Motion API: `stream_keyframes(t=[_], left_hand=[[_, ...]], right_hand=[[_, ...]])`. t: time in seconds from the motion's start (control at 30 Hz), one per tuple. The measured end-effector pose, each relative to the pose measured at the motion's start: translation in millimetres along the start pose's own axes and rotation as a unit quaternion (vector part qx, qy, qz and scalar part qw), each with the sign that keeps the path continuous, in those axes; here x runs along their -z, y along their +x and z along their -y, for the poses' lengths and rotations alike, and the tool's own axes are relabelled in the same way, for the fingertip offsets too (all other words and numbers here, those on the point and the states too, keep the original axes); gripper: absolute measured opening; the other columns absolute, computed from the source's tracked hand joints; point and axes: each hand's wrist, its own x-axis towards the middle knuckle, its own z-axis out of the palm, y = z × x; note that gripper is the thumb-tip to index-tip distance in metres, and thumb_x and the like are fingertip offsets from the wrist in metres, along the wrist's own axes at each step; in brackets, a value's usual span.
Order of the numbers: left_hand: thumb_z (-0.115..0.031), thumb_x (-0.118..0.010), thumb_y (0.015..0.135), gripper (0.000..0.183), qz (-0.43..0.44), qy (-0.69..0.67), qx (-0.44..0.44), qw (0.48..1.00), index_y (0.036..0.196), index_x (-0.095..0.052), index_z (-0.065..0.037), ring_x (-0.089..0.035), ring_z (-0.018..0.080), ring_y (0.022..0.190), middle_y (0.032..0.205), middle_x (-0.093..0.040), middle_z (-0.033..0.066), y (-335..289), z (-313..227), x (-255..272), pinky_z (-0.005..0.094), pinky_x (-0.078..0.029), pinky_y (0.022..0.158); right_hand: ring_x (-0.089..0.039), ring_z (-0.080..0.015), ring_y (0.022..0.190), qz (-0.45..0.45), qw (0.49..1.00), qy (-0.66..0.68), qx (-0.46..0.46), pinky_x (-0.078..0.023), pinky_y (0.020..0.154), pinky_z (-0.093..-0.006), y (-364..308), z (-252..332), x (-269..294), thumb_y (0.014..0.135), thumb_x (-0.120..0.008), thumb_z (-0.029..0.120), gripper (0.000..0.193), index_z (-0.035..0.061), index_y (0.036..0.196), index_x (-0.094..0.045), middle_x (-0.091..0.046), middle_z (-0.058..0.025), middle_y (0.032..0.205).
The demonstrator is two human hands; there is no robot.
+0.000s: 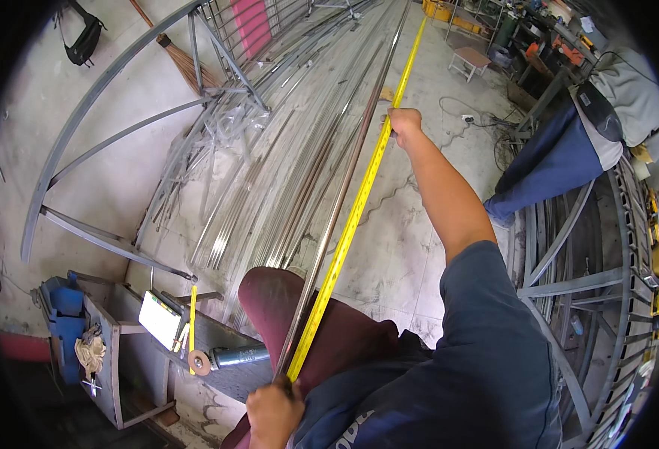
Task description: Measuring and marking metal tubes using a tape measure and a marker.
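A long yellow measuring tape (350,228) runs beside a slender metal tube (336,213), both slanting from my lap toward the far end of the floor. My left hand (274,414) is closed at the near end of the tube, with the tape's end at the fingers; its exact grip on each is partly hidden. Farther out, my right hand (404,125) is closed on the tape, thumb on top, arm stretched forward. Beyond that hand the tape continues away alongside the tube. My raised knee (273,299) is beneath the near stretch of both.
Several loose metal tubes (292,172) lie lengthwise on the floor. A curved metal frame (82,97) leans at left. An angle grinder (240,355) rests on a bench beside a white notepad (160,320). Another person (547,157) bends at right near metal frames (576,284). A small stool (470,60) stands farther off.
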Motion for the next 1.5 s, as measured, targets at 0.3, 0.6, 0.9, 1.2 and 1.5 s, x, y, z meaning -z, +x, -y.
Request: stream_keyframes(t=[0.3, 0.6, 0.9, 1.2, 1.5], left_hand=[[-0.044, -0.065, 0.098, 0.04, 0.02, -0.054, -0.036, 0.998, 0.11, -0.078, -0.008, -0.075, 0.0469, 0.092, 0.091, -0.076, 0.0274, 47.8, -63.7, 10.2, 0.0536, -0.06, 0.089], [-0.043, -0.065, 0.098, 0.039, 0.022, -0.058, -0.038, 0.997, 0.108, -0.078, -0.007, -0.075, 0.0472, 0.087, 0.087, -0.075, 0.0277, 42.8, -59.9, 3.7, 0.0537, -0.061, 0.086], [-0.043, -0.066, 0.098, 0.04, 0.029, -0.068, -0.053, 0.996, 0.109, -0.078, -0.006, -0.075, 0.0474, 0.087, 0.085, -0.075, 0.028, 40.2, -60.7, 2.7, 0.054, -0.061, 0.085], [-0.042, -0.066, 0.097, 0.04, 0.022, -0.052, -0.056, 0.997, 0.107, -0.078, -0.005, -0.075, 0.0464, 0.085, 0.083, -0.074, 0.0275, 37.1, -61.8, 5.9, 0.0542, -0.06, 0.084], [-0.04, -0.066, 0.097, 0.038, -0.003, -0.03, -0.057, 0.998, 0.103, -0.077, -0.004, -0.075, 0.0463, 0.08, 0.08, -0.074, 0.0273, 25.5, -55.2, 3.5, 0.0543, -0.061, 0.081]], right_hand=[[-0.071, -0.0282, 0.072, 0.003, 0.998, -0.035, 0.059, -0.064, 0.061, -0.0415, -2.7, 29.0, -18.3, 0.102, -0.064, 0.005, 0.02, -0.011, 0.113, -0.069, -0.072, -0.0177, 0.092], [-0.072, -0.0271, 0.073, 0.007, 0.996, -0.048, 0.074, -0.064, 0.061, -0.0408, -12.2, 27.4, -22.3, 0.102, -0.066, 0.006, 0.021, -0.011, 0.114, -0.07, -0.073, -0.0182, 0.092], [-0.071, -0.0283, 0.068, 0.007, 0.997, -0.041, 0.057, -0.064, 0.059, -0.0401, -17.2, 29.1, -15.7, 0.102, -0.065, 0.006, 0.022, -0.0123, 0.115, -0.068, -0.072, -0.0181, 0.089], [-0.071, -0.0292, 0.066, 0.004, 0.998, -0.03, 0.054, -0.063, 0.058, -0.0405, -9.7, 23.9, -8.0, 0.103, -0.065, 0.006, 0.021, -0.0125, 0.111, -0.068, -0.072, -0.0179, 0.088], [-0.071, -0.0304, 0.067, 0.029, 0.998, -0.016, 0.06, -0.061, 0.058, -0.0414, -21.6, 16.5, -1.2, 0.102, -0.067, 0.008, 0.025, -0.0153, 0.111, -0.066, -0.071, -0.0188, 0.088]])
